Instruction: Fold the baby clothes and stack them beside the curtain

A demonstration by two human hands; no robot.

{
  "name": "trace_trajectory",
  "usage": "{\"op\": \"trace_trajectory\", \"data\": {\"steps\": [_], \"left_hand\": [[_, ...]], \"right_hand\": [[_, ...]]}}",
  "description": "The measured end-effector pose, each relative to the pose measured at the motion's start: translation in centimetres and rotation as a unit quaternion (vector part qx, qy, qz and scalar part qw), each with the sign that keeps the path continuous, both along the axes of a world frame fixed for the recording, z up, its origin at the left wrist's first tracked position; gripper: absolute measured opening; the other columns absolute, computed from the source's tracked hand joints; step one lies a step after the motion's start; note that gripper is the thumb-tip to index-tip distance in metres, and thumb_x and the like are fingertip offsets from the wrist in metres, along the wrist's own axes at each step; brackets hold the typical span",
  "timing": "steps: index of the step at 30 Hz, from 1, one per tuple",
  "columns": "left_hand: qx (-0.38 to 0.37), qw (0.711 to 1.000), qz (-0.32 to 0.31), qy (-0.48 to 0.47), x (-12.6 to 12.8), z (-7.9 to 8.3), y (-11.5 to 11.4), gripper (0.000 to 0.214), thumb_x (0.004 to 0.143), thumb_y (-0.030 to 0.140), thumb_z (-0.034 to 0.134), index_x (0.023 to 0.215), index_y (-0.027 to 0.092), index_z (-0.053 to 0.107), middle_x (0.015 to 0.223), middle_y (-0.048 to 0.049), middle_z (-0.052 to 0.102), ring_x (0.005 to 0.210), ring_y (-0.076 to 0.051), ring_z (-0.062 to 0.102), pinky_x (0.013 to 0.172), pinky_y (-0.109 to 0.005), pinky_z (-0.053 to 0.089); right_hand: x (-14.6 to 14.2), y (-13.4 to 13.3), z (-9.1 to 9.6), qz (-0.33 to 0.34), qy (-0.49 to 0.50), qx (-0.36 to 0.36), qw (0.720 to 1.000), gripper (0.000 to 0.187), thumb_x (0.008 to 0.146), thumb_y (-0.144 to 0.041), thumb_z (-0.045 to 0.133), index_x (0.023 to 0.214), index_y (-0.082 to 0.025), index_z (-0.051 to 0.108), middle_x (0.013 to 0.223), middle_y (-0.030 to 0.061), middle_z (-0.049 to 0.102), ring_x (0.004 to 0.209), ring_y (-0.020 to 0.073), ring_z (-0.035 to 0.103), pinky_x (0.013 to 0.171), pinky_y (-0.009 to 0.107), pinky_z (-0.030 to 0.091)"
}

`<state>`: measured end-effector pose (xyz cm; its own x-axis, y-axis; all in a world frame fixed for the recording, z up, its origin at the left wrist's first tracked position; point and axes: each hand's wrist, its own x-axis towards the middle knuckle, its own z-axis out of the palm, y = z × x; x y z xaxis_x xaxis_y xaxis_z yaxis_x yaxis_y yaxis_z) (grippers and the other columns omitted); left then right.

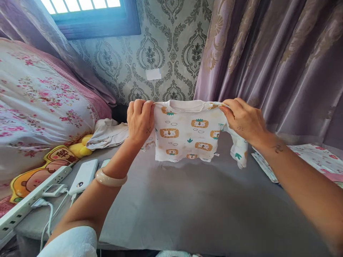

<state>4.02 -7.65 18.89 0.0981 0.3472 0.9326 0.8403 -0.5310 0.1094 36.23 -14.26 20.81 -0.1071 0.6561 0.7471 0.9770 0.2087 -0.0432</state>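
A small white long-sleeved shirt [184,137], printed with orange lion faces, clouds and green leaves, hangs spread between my hands above the grey surface. My left hand [141,119] is closed on its left shoulder, and my right hand [242,119] pinches the right shoulder. The neckline faces up between them. One sleeve [238,148] dangles below my right hand; the other is mostly hidden behind my left hand and wrist. A pale bangle circles my left forearm.
The grey covered surface [171,210] spreads below. On the left lie a power strip [34,200] with cables, a white power bank [84,176], a yellow plush [80,146] and pale folded cloth [108,134]. Folded printed fabric [316,159] lies right. A patterned wall and purple curtain [268,64] stand behind.
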Motion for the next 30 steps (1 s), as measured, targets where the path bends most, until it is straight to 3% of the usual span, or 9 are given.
{"op": "trace_trajectory", "data": {"steps": [7,10,12,15,22,25,30], "left_hand": [[0.054,0.998,0.021,0.006,-1.6,1.6,-6.0,0.014,0.094,0.030,0.049,0.096,0.025,0.062,0.099,-0.0088,0.055,0.099,-0.028,0.050,0.094,-0.048,0.037],[0.044,0.999,0.020,0.015,-1.7,2.2,-6.7,0.015,0.094,0.029,0.048,0.096,0.026,0.062,0.099,-0.0090,0.055,0.101,-0.029,0.049,0.095,-0.050,0.037],[0.024,0.999,0.031,0.033,-1.4,1.6,-5.9,0.017,0.095,0.030,0.046,0.096,0.025,0.061,0.098,-0.0092,0.056,0.100,-0.028,0.049,0.094,-0.049,0.038],[-0.030,0.996,0.053,0.063,-0.8,-1.2,-3.6,0.021,0.097,0.030,0.041,0.095,0.023,0.061,0.096,-0.0093,0.057,0.097,-0.028,0.049,0.090,-0.047,0.039],[-0.213,0.965,0.111,0.107,1.0,-9.7,2.1,0.034,0.099,0.028,0.030,0.097,0.019,0.063,0.101,-0.0134,0.060,0.099,-0.030,0.050,0.089,-0.043,0.038],[-0.249,0.952,0.119,0.130,1.5,-11.9,3.7,0.035,0.099,0.024,0.028,0.101,0.017,0.063,0.105,-0.0153,0.059,0.101,-0.031,0.050,0.088,-0.042,0.037],[-0.281,0.938,0.121,0.163,2.1,-13.9,5.6,0.030,0.096,0.020,0.032,0.105,0.016,0.061,0.110,-0.0170,0.058,0.103,-0.033,0.049,0.087,-0.042,0.036]], "right_hand": [[-0.6,-4.4,2.9,0.098,0.006,-0.006,0.995,0.034,0.097,-0.048,0.043,0.108,-0.026,0.066,0.102,0.0094,0.070,0.091,0.0274,0.065,0.079,0.039,0.045],[-0.7,-4.4,3.6,0.099,0.035,-0.038,0.994,0.030,0.095,-0.048,0.047,0.103,-0.027,0.067,0.094,0.0075,0.072,0.084,0.0262,0.065,0.077,0.039,0.045],[-0.6,-3.4,2.9,0.094,0.044,-0.071,0.992,0.030,0.094,-0.048,0.047,0.102,-0.028,0.067,0.093,0.0071,0.072,0.083,0.0255,0.065,0.075,0.037,0.045],[-0.3,-0.8,0.0,0.083,0.025,-0.121,0.989,0.031,0.095,-0.046,0.045,0.103,-0.026,0.067,0.098,0.0065,0.072,0.086,0.0248,0.064,0.074,0.035,0.043],[-1.3,3.5,-7.9,-0.014,-0.018,-0.219,0.975,0.030,0.100,-0.036,0.037,0.108,-0.024,0.063,0.111,0.0069,0.069,0.096,0.0237,0.063,0.070,0.030,0.039],[-1.5,4.7,-9.9,-0.043,-0.051,-0.234,0.970,0.032,0.101,-0.038,0.034,0.112,-0.024,0.061,0.114,0.0081,0.067,0.093,0.0240,0.064,0.068,0.031,0.037],[-1.1,6.7,-12.3,-0.065,-0.075,-0.269,0.958,0.036,0.103,-0.040,0.027,0.114,-0.025,0.058,0.114,0.0087,0.065,0.092,0.0241,0.065,0.069,0.032,0.037]]}}
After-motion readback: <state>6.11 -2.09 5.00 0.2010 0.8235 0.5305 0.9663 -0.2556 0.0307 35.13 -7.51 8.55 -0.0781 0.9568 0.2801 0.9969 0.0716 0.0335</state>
